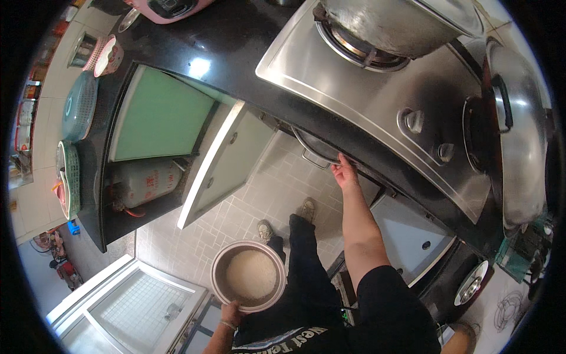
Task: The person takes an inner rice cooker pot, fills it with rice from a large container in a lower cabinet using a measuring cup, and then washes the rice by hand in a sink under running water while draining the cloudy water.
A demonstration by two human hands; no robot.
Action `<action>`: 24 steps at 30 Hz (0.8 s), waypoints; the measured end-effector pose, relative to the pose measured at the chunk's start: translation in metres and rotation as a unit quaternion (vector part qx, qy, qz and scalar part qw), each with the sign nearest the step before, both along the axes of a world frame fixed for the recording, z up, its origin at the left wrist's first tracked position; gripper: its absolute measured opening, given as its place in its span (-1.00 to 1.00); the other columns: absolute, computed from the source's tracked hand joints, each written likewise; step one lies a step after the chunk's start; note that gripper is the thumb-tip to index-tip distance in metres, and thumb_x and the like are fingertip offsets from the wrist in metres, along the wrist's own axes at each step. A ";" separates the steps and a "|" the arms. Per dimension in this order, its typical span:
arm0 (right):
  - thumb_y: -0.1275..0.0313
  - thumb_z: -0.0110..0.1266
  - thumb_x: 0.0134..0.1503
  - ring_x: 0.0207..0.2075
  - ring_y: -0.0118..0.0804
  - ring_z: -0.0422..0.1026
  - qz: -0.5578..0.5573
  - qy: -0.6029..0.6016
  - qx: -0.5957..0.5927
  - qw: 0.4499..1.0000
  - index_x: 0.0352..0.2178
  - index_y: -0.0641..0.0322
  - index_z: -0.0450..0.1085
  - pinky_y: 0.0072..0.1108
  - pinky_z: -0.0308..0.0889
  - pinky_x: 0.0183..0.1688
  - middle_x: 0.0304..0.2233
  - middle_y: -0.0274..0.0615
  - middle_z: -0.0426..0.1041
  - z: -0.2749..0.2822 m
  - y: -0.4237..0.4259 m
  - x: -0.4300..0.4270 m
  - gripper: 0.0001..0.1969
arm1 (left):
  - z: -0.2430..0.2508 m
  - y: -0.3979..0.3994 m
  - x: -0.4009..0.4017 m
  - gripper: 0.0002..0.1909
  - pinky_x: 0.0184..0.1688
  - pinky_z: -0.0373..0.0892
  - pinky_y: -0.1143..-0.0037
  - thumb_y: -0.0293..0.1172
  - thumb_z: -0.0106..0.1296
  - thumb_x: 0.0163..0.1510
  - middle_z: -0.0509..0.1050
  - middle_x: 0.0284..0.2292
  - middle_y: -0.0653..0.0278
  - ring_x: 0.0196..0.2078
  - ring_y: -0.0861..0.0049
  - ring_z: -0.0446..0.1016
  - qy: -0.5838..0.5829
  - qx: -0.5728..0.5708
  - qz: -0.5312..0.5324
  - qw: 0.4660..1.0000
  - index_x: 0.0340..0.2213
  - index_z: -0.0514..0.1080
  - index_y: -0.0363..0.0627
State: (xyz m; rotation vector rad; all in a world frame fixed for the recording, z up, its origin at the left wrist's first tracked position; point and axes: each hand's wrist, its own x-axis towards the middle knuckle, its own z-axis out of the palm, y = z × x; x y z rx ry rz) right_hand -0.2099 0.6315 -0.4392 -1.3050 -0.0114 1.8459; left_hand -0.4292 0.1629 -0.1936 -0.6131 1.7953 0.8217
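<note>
My left hand grips the rim of a round metal inner pot, which holds white rice grains, low in front of my body. My right hand reaches under the edge of the black countertop, its fingers at the rim of a round metal pan or lid with a wire handle. That round piece is partly hidden by the counter; whether the fingers close on it I cannot tell.
A white cabinet door stands open beside a gas cylinder. On the black counter sit a steel gas stove bearing a large metal pot, a pink appliance, plastic baskets and a big domed lid.
</note>
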 end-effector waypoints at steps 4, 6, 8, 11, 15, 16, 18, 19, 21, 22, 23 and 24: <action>0.32 0.12 -0.09 -0.59 -0.46 0.29 0.050 -0.065 -0.072 0.994 -0.44 0.13 0.25 -0.66 0.25 -0.56 -0.60 -0.35 0.34 0.013 0.010 -0.016 -0.78 | 0.005 -0.004 0.019 -0.52 -0.55 0.48 0.27 -0.63 -0.20 -0.25 0.39 -0.37 0.04 -0.44 0.14 0.45 -0.028 -0.021 0.113 0.993 -0.17 0.16 -0.32; 0.22 0.04 -0.05 -0.66 -0.47 0.30 0.131 -0.127 -0.114 0.977 -0.48 0.18 0.23 -0.66 0.25 -0.62 -0.62 -0.28 0.35 0.015 0.010 -0.008 -0.73 | 0.005 -0.002 0.024 -0.56 -0.51 0.47 0.27 -0.63 -0.23 -0.21 0.38 -0.34 0.02 -0.41 0.14 0.45 -0.028 0.004 0.149 0.988 -0.17 0.17 -0.35; 0.20 0.03 -0.04 -0.66 -0.48 0.30 0.170 -0.152 -0.143 0.963 -0.47 0.20 0.24 -0.67 0.26 -0.60 -0.62 -0.27 0.35 0.011 0.015 0.002 -0.72 | 0.004 -0.009 0.025 -0.59 -0.47 0.47 0.27 -0.63 -0.25 -0.17 0.37 -0.31 -0.01 -0.37 0.14 0.44 -0.028 0.031 0.182 0.982 -0.18 0.17 -0.37; 0.15 0.00 -0.02 -0.63 -0.47 0.32 0.233 -0.190 -0.146 0.942 -0.44 0.24 0.26 -0.68 0.28 -0.58 -0.60 -0.24 0.36 0.016 0.013 0.008 -0.67 | -0.003 -0.028 0.008 -0.60 -0.36 0.46 0.26 -0.61 -0.25 -0.17 0.37 -0.29 0.01 -0.31 0.15 0.42 -0.074 0.036 0.185 0.979 -0.19 0.19 -0.37; 0.08 -0.04 -0.01 -0.48 -0.42 0.40 0.417 -0.386 -0.071 0.819 -0.38 0.27 0.29 -0.56 0.35 -0.47 -0.48 -0.17 0.39 0.053 0.000 0.010 -0.59 | -0.003 -0.045 -0.012 -0.61 -0.35 0.46 0.33 -0.55 -0.21 -0.19 0.38 -0.31 0.04 -0.32 0.20 0.43 -0.088 0.087 0.284 0.951 -0.23 0.21 -0.36; 0.17 -0.03 0.00 -0.34 -0.37 0.41 0.537 -0.457 -0.040 0.708 -0.33 0.26 0.30 -0.49 0.36 -0.34 -0.41 -0.19 0.41 0.037 -0.004 0.050 -0.65 | -0.004 -0.040 -0.026 -0.63 -0.36 0.46 0.35 -0.54 -0.20 -0.19 0.39 -0.33 0.05 -0.33 0.22 0.43 -0.052 0.071 0.296 0.951 -0.24 0.22 -0.35; 0.32 -0.02 -0.01 -0.30 -0.29 0.40 0.471 -0.694 0.215 0.501 -0.28 0.25 0.29 -0.53 0.31 -0.24 -0.43 -0.15 0.41 0.054 -0.048 0.092 -0.73 | -0.010 -0.064 -0.049 -0.70 -0.33 0.45 0.38 -0.51 -0.16 -0.19 0.41 -0.40 0.10 -0.37 0.25 0.43 -0.046 0.036 0.321 0.945 -0.32 0.28 -0.33; 0.38 -0.03 -0.02 -0.33 -0.23 0.40 0.447 -0.696 0.161 0.539 -0.25 0.26 0.28 -0.53 0.30 -0.26 -0.43 -0.10 0.40 0.081 -0.059 0.103 -0.72 | -0.012 -0.061 -0.050 -0.76 -0.34 0.45 0.43 -0.51 -0.15 -0.19 0.42 -0.45 0.14 -0.40 0.28 0.43 0.003 0.063 0.350 0.935 -0.39 0.30 -0.31; 0.45 -0.04 -0.05 -0.38 -0.14 0.38 0.321 -0.707 0.138 0.615 -0.21 0.26 0.24 -0.50 0.28 -0.32 -0.41 -0.02 0.37 0.128 -0.094 0.160 -0.68 | -0.028 -0.110 -0.087 -0.77 -0.34 0.45 0.43 -0.53 -0.17 -0.20 0.41 -0.46 0.14 -0.41 0.29 0.43 -0.014 0.053 0.353 0.934 -0.40 0.31 -0.32; 0.46 -0.05 -0.06 -0.41 -0.11 0.37 0.290 -0.731 0.129 0.605 -0.19 0.26 0.22 -0.46 0.27 -0.34 -0.40 0.00 0.36 0.146 -0.111 0.182 -0.67 | -0.031 -0.105 -0.105 -0.77 -0.34 0.45 0.43 -0.53 -0.18 -0.19 0.41 -0.45 0.12 -0.40 0.28 0.43 -0.021 0.044 0.339 0.939 -0.40 0.30 -0.35; 0.48 -0.07 -0.06 -0.43 -0.08 0.36 0.257 -0.753 0.116 0.594 -0.17 0.26 0.20 -0.42 0.25 -0.37 -0.38 0.02 0.34 0.167 -0.128 0.206 -0.65 | -0.031 -0.099 -0.120 -0.76 -0.34 0.45 0.42 -0.52 -0.18 -0.19 0.40 -0.43 0.10 -0.39 0.26 0.42 -0.026 0.034 0.325 0.945 -0.39 0.30 -0.37; 0.50 -0.09 -0.06 -0.45 -0.07 0.35 0.296 -0.784 0.050 0.543 -0.16 0.28 0.19 -0.39 0.24 -0.40 -0.37 0.02 0.33 0.215 -0.143 0.202 -0.65 | -0.031 -0.099 -0.133 -0.74 -0.34 0.44 0.39 -0.51 -0.20 -0.19 0.39 -0.40 0.06 -0.37 0.24 0.42 0.013 0.068 0.351 0.934 -0.38 0.30 -0.39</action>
